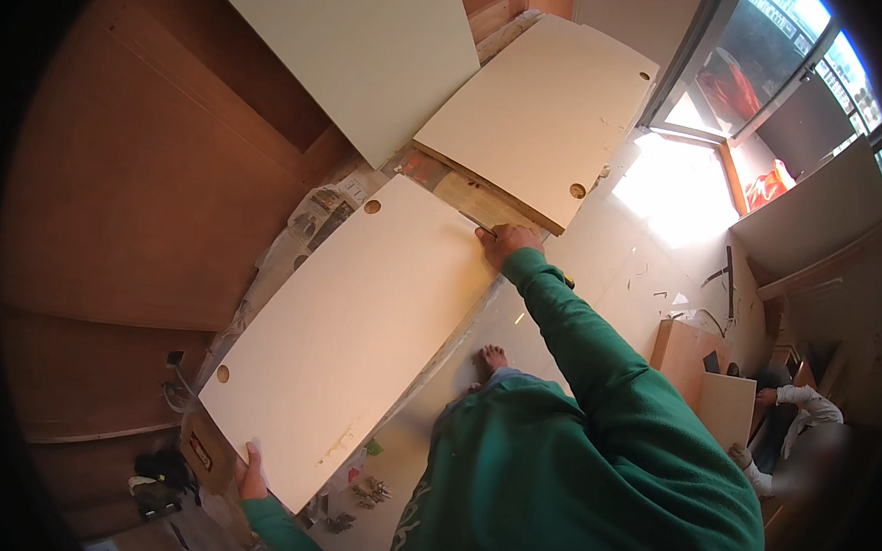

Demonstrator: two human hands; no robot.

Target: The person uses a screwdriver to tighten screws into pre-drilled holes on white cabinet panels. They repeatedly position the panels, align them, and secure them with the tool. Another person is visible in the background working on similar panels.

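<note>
Head view shows your pale board (347, 335) between your hands, its long axis slanting from lower left to upper right. Your left hand (251, 475) touches its near end, though how tightly it is closed can't be told, while your right hand (511, 245) is curled around a thin dark tool (477, 223) at its far right corner, near the second board (539, 109).

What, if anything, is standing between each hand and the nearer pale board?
Nothing visible separates the left hand from the nearer pale board: it meets the lower end edge. The right hand grips a dark-shafted tool, whose shaft reaches that board's upper end; nothing else visible intervenes there.
</note>
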